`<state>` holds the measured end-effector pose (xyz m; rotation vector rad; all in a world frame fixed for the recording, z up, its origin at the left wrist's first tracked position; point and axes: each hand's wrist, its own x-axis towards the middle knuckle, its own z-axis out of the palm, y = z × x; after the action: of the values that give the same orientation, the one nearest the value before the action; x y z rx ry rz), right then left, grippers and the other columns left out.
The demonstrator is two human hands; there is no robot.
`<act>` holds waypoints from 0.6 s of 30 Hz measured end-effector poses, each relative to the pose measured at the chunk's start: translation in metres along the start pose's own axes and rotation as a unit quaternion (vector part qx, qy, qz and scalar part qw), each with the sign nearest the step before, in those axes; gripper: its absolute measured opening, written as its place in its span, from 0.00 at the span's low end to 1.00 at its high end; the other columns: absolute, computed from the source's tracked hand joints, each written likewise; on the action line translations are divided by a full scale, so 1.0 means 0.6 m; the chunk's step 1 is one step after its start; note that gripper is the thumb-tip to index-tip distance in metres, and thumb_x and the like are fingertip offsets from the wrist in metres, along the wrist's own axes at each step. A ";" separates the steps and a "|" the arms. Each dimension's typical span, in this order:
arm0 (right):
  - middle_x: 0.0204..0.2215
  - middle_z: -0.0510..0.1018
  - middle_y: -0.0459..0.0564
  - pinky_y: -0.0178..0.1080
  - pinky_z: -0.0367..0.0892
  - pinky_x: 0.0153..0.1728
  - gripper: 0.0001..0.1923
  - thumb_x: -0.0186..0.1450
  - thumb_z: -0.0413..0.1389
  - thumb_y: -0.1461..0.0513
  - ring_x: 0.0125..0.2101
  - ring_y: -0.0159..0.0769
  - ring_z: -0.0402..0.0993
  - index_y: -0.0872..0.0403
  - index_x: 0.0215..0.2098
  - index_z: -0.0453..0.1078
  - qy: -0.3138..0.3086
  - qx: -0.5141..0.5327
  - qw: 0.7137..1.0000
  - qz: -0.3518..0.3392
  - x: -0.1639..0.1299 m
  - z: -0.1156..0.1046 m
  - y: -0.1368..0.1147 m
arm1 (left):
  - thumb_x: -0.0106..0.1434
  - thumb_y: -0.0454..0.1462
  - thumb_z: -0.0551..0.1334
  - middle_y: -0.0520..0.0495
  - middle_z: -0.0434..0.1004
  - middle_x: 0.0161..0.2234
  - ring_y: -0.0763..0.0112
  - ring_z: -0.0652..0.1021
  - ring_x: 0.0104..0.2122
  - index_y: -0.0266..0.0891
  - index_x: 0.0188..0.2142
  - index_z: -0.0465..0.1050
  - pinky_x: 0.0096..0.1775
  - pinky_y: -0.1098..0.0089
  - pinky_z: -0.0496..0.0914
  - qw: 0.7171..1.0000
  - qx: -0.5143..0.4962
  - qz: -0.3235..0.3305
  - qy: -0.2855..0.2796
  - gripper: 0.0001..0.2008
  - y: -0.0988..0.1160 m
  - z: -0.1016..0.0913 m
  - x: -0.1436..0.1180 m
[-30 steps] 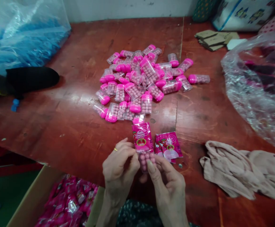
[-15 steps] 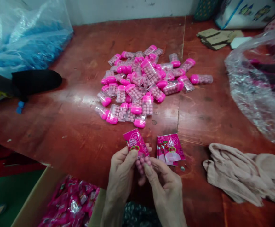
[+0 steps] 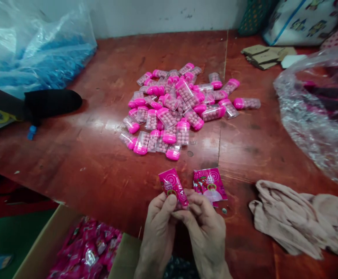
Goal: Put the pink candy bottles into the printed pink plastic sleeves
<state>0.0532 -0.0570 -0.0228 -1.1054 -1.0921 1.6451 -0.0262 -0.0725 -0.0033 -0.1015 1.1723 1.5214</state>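
Fingertips of the left hand (image 3: 158, 224) and right hand (image 3: 208, 228) are pinched shut on a pink sleeve (image 3: 174, 188), held upright between them, spare sleeves (image 3: 210, 185) kept just beyond the right hand.

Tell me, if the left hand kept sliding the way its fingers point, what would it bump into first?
The left hand points up and slightly right, across the table. Beyond the pink sleeve it holds, the first thing would probably be the pile of pink-capped candy boxes, though depth is hard to judge.
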 end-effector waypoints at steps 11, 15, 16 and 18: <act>0.28 0.77 0.41 0.25 0.68 0.23 0.08 0.51 0.62 0.69 0.21 0.26 0.74 0.54 0.23 0.68 -0.019 0.113 0.988 0.102 -0.004 0.029 -0.008 | 0.45 0.38 0.71 0.50 0.76 0.22 0.74 0.75 0.22 0.36 0.27 0.76 0.27 0.76 0.70 0.994 -0.054 0.020 0.092 0.09 -0.013 -0.017 -0.032; 0.23 0.77 0.42 0.28 0.66 0.22 0.03 0.57 0.59 0.63 0.21 0.29 0.73 0.53 0.26 0.70 -0.139 0.024 0.987 0.081 -0.025 0.032 -0.017 | 0.47 0.34 0.68 0.44 0.80 0.32 0.65 0.78 0.30 0.37 0.33 0.77 0.30 0.71 0.74 0.989 0.010 0.025 0.145 0.11 0.031 -0.081 -0.065; 0.22 0.77 0.42 0.28 0.66 0.23 0.04 0.60 0.57 0.61 0.21 0.30 0.74 0.52 0.27 0.71 -0.140 -0.032 0.988 0.050 -0.029 0.019 -0.024 | 0.46 0.32 0.68 0.44 0.80 0.34 0.65 0.79 0.31 0.37 0.34 0.76 0.31 0.72 0.74 0.982 0.031 0.043 0.183 0.12 0.050 -0.114 -0.075; 0.26 0.78 0.44 0.31 0.68 0.29 0.07 0.62 0.54 0.56 0.26 0.33 0.75 0.50 0.33 0.72 -0.040 -0.189 0.980 -0.045 -0.033 -0.028 -0.044 | 0.44 0.31 0.68 0.51 0.81 0.33 0.72 0.79 0.29 0.39 0.32 0.76 0.31 0.78 0.74 0.947 0.017 0.122 0.295 0.13 0.088 -0.194 -0.096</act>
<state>0.0785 -0.0653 0.0027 -1.2145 -1.5286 1.4564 -0.1081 -0.1860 0.0064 -0.4266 1.7349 1.7460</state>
